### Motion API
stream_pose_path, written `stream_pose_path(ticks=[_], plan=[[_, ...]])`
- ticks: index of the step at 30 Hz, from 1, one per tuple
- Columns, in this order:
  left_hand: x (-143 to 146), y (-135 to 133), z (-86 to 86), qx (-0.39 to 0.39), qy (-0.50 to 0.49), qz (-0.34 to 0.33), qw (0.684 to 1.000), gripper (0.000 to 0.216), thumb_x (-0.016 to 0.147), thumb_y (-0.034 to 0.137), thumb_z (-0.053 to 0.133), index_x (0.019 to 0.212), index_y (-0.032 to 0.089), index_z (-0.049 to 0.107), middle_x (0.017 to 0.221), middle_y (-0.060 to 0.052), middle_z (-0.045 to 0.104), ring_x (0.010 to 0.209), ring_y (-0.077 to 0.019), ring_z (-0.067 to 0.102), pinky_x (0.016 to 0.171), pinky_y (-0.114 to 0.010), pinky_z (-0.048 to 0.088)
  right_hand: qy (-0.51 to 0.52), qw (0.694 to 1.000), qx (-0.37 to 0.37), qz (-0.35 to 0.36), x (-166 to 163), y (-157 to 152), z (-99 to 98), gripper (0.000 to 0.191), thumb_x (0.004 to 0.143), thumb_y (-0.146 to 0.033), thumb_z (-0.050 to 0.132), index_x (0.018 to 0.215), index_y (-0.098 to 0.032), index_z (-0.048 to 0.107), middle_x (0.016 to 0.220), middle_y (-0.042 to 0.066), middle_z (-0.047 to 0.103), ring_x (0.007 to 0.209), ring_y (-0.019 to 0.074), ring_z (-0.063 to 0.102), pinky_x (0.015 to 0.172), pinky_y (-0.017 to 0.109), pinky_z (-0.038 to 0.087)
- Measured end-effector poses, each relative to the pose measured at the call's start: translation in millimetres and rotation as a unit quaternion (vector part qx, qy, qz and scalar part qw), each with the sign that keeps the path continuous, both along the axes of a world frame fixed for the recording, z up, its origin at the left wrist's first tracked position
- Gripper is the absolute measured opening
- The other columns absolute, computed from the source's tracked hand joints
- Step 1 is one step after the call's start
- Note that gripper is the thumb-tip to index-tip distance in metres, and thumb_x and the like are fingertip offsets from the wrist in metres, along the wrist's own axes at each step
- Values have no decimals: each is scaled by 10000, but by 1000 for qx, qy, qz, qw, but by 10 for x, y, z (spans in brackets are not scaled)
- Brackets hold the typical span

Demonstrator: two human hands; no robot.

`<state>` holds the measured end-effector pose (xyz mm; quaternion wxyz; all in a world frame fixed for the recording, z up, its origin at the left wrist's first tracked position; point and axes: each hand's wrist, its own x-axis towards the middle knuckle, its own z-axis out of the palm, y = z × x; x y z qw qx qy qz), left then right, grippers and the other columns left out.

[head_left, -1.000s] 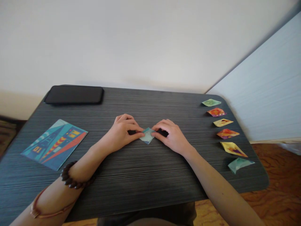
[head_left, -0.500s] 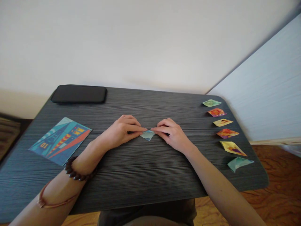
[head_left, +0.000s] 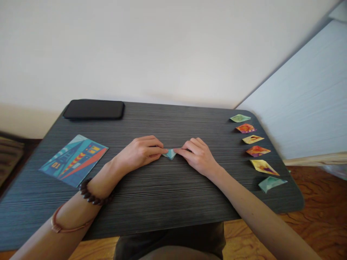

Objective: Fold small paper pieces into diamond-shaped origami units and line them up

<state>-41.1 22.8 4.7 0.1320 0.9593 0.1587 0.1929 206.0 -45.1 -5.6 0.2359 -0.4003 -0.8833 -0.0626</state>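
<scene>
A small light-blue folded paper (head_left: 170, 154) lies on the dark striped table (head_left: 162, 195), near its middle. My left hand (head_left: 141, 151) pinches the paper's left corner with curled fingers. My right hand (head_left: 196, 155) presses its right corner, the forefinger stretched toward the paper. The fingertips of both hands nearly meet above the paper, and only a small triangle of it shows. A bead bracelet and a thin cord sit on my left wrist.
A black phone (head_left: 94, 109) lies at the table's far left. A colourful printed sheet (head_left: 73, 159) is at the left. Several folded paper pieces (head_left: 256, 150) run in a row along the right edge. A pale panel (head_left: 306, 108) stands to the right.
The paper has been folded down from a diamond to a smaller triangle. Both hands have drawn closer together over it. The view has shifted slightly.
</scene>
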Motion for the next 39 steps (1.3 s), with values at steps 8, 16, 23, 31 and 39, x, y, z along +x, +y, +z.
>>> stream_pose_path(ticks=[8,16,23,31,39], plan=[[13,-15,58,39,31,-2,999,250,883,159,489,1059,216,658,959,-52,650,886,-166,592,811,-297,489,-3,1000,-16,-10,67,-28,-30,236,928,-216,489,1077,-253,668,814,31,607,775,149,485,679,307,350],[-9,-23,29,41,26,5,999,260,881,168,498,1074,234,659,956,-47,647,878,-165,589,800,-298,489,57,995,-70,-43,22,-20,-47,252,923,-197,467,1089,-199,657,851,60,601,784,155,527,704,306,452],[4,-23,-6,16,6,24,1000,251,872,170,507,1049,237,672,948,-49,646,858,-158,596,795,-284,491,95,990,-97,-31,-1,-4,-23,180,904,-212,503,1004,-192,652,964,65,643,857,160,574,766,309,492],[33,-19,-11,-7,-21,15,1000,234,859,159,526,1019,226,683,936,-50,658,861,-163,600,798,-295,493,88,992,-69,-50,-56,-21,-26,161,871,-175,512,914,-186,666,875,53,661,789,148,604,735,286,497],[34,-22,-9,-61,-40,31,997,218,846,147,539,986,201,698,907,-55,666,834,-158,597,775,-288,495,65,995,-72,-23,-20,-1,-6,147,889,-226,524,892,-191,666,863,41,665,770,134,612,717,264,489]])
